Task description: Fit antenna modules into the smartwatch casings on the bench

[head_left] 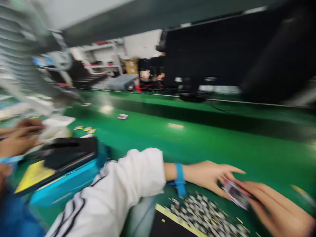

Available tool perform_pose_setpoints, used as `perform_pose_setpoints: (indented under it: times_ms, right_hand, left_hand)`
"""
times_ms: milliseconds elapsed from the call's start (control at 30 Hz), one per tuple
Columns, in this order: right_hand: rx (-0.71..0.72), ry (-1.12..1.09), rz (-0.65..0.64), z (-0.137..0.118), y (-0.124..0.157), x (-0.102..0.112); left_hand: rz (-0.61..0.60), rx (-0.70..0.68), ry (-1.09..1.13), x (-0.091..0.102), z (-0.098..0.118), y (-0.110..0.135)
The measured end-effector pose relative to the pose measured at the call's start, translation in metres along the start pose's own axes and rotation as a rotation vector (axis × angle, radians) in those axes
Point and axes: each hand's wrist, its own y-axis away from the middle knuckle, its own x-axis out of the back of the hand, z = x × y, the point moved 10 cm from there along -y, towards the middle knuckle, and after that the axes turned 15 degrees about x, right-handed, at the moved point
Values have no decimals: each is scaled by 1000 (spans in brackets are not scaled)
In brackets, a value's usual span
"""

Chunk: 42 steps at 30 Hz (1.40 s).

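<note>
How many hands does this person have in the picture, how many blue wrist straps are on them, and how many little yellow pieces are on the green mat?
Hands: 2 (left hand, right hand)
Blue wrist strap: 1
Yellow slips: 3
Total: 6

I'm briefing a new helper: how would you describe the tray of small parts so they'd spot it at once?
On the green bench, find the white-sleeved arm with a blue wrist strap. Just below that strap sits a black tray with a yellow edge. Unlike the blue case to its left, it is heaped with small silvery parts.
</note>
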Motion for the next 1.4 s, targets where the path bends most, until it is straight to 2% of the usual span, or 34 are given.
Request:
perform_pose_setpoints:
  times_ms: [67, 133, 267, 400, 500, 567, 733, 867, 1000, 1067, 1167, 1267, 1400]
  right_hand:
    - [-84, 139, -99, -1, 20, 28]
    - [-159, 157, -131, 0, 23, 38]
    - [-307, 33, -89, 12, 19, 33]
    - [-357, -107, 16, 20, 23, 30]
    - [-377, -115, 31, 25, 28, 30]
    - [-359, -75, 10, 24, 26, 32]
    - [-208, 160, -173, 7, 13, 28]
    - [-180, 166, -172, 2, 8, 26]
    - [-74, 249, -204, -6, 6, 23]
    - [-53, 261, -174, -8, 7, 26]
    - [-96, 155, -55, -4, 9, 35]
    - [-228, -11, 72, 11, 14, 41]
    - [-421, -200, 174, 33, 26, 35]
  left_hand:
    - [47, -42, 50, 3, 0, -5]
    - [85, -104, 125, 9, -2, -6]
    - [52, -149, 162, 8, -2, -3]
    - [60, -140, 172, 8, 2, -1]
    - [77, -131, 174, 9, 3, -1]
    - [83, -129, 174, 10, 3, -1]
    - [94, -109, 168, 11, 3, 0]
    - [96, -106, 173, 11, 4, 0]
    - [105, -90, 184, 13, 3, -1]
    - [117, -79, 198, 14, 2, -1]
    - [151, -68, 223, 18, 0, -1]
    - [173, -73, 248, 20, 0, 0]
    - [181, -68, 262, 21, -2, -1]
